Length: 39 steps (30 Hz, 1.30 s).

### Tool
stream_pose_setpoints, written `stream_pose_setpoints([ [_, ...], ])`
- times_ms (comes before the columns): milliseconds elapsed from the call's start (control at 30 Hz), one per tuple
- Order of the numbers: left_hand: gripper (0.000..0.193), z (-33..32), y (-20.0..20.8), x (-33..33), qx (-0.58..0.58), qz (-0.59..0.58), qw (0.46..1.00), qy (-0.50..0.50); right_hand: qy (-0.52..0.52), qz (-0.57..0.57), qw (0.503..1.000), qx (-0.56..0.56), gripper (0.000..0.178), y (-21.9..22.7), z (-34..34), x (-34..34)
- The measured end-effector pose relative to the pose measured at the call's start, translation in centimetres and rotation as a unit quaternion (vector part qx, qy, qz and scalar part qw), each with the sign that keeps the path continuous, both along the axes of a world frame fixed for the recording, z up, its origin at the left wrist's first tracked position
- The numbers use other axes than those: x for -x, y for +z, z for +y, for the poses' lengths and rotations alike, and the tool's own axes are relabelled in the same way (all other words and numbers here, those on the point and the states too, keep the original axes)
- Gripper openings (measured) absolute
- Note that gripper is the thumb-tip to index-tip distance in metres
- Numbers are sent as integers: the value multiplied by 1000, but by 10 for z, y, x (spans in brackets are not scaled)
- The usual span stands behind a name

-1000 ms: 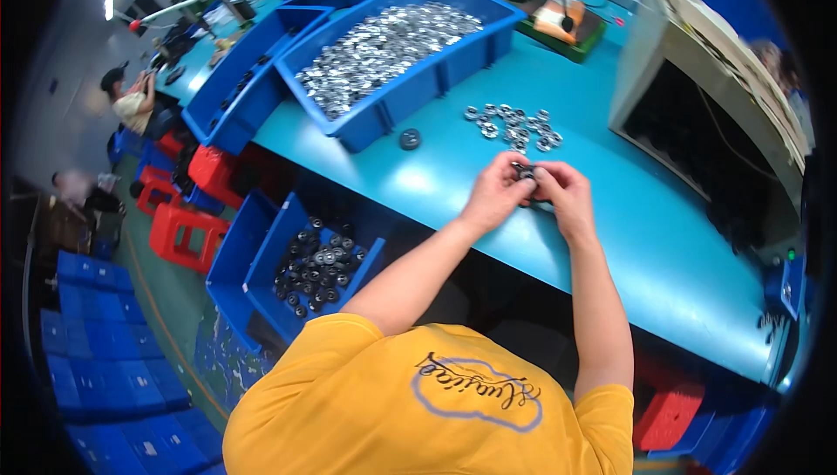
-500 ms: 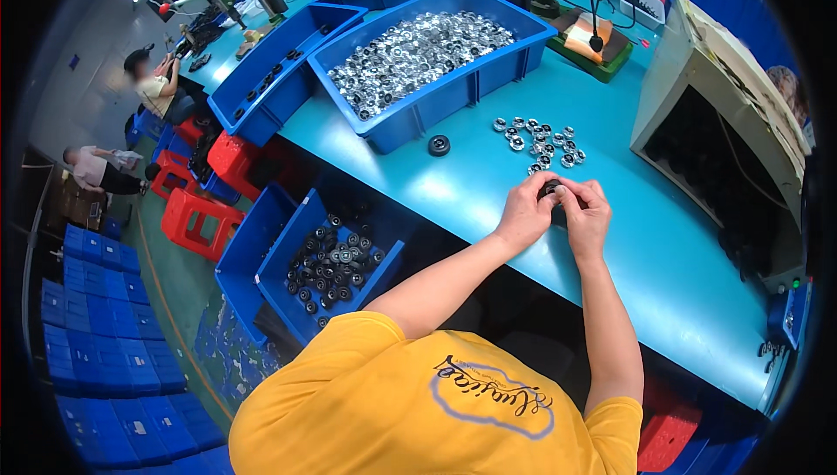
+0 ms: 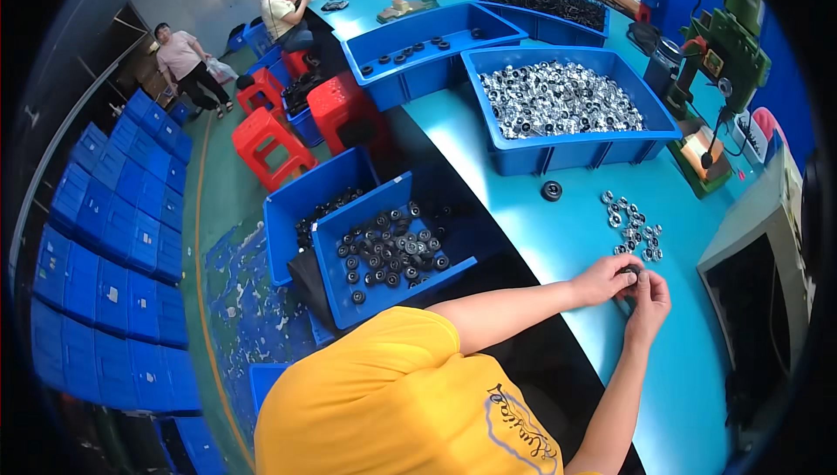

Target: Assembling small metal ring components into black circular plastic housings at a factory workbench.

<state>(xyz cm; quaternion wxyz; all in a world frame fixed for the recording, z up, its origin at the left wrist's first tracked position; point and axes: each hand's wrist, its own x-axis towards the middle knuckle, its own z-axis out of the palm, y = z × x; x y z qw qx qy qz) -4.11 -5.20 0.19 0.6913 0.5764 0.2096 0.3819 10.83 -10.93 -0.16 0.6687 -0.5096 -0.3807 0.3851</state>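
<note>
Both hands are meeting over the teal bench point(image 3: 558, 239), near its front edge. The left hand point(image 3: 602, 279) and right hand point(image 3: 647, 296) are pinching one small dark round part point(image 3: 631, 273) between them; fingers are closing narrow on it, tips touching or nearly so. The part is mostly hidden by the fingers, so its exact shape is hard to tell.

Just beyond the hands, a loose cluster of small silver rings point(image 3: 629, 222) is lying on the bench. A single black wheel-like piece point(image 3: 551, 191) is sitting apart, nearer the big blue bin point(image 3: 571, 154) of shiny metal parts. Below the bench edge, to the person's left, a lower blue bin point(image 3: 388, 252) is holding black round parts. A green press-type machine point(image 3: 719, 61) is standing on the right, a grey box point(image 3: 767, 274) beside it. Other people are working at the far end of the bench, and one is standing on the floor at the left.

Risks, as judged from here:
- The part is small and held by fingertips only; a slip while the two hands are working against each other would be dropping it to the bench, and it could be rolling off the near edge.
- The loose rings are lying close to the hands; a wrist sweeping forward could be scattering them.
- If two pieces are being fitted together, pressing them askew could be jamming them.
</note>
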Motion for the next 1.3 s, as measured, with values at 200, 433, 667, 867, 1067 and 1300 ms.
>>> stream_pose_setpoints([
  [200,15,4,10,14,40,32,999,-3,-19,-30,999,3,22,-7,5,2],
  [433,18,6,-7,-2,-152,31,975,161,-11,-37,997,63,17,9,-4,9],
  [667,37,18,-7,10,128,-87,988,-7,-5,-42,998,47,20,1,7,8],
  [867,40,12,3,8,150,-69,986,-1,-16,-51,997,51,20,6,4,9],
  [1067,28,12,3,11,123,-47,991,28,-8,-150,987,53,16,10,0,10],
  [1300,22,10,1,6,72,18,994,74,11,-162,985,50,20,19,-4,16],
])
